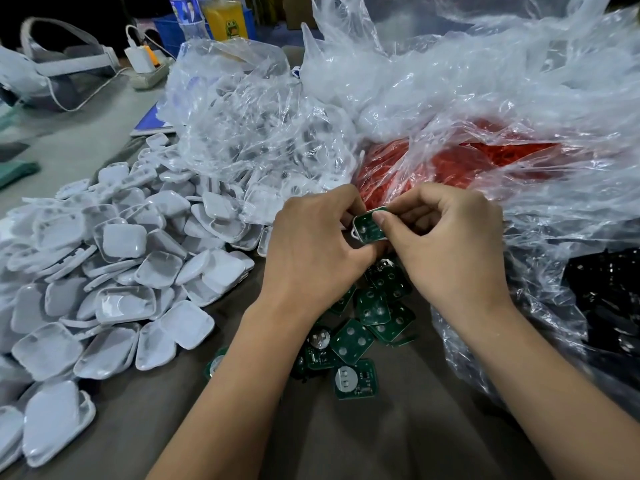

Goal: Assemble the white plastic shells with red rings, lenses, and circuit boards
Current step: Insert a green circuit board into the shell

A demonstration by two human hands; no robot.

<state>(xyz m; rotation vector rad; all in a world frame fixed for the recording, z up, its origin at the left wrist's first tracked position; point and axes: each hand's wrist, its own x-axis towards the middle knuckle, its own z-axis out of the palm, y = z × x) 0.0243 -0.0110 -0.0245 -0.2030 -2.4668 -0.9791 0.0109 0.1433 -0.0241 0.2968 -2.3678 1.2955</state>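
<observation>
Both hands, left hand (311, 244) and right hand (446, 237), pinch one white shell (356, 233) with a green circuit board (369, 227) between them.

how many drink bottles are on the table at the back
2: a clear bottle with a blue and white label and an orange one with a frog label, side by side at the back left. Bags may hide more.

1. A grey-brown table (398, 445) is seen filling the view.
2. At its far left edge a white headset (65, 60) and a power strip (149, 77) are placed.
3. Darkness is found behind, beyond a blue crate (169, 32).
</observation>
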